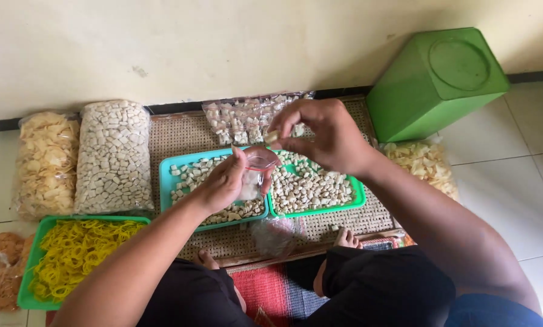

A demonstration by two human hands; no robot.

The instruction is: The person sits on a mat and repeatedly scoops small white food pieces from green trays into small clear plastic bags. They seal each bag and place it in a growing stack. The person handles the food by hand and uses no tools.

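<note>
My left hand (223, 181) holds a small clear plastic bag (256, 166) open-mouthed above a teal tray (165, 175) of pale cracker pieces. My right hand (323, 133) pinches one pale cracker piece (272, 137) just above the bag's mouth. A green tray (359, 197) of the same pale pieces lies right of the teal one, under my right hand.
Big clear bags of pale squares (114, 154) and curled chips (46, 160) lie at left on a woven mat (180, 133). A green tray of yellow rings (71, 251), an overturned green bin (435, 82), another chip bag (423, 163), empty plastic bags (274, 236).
</note>
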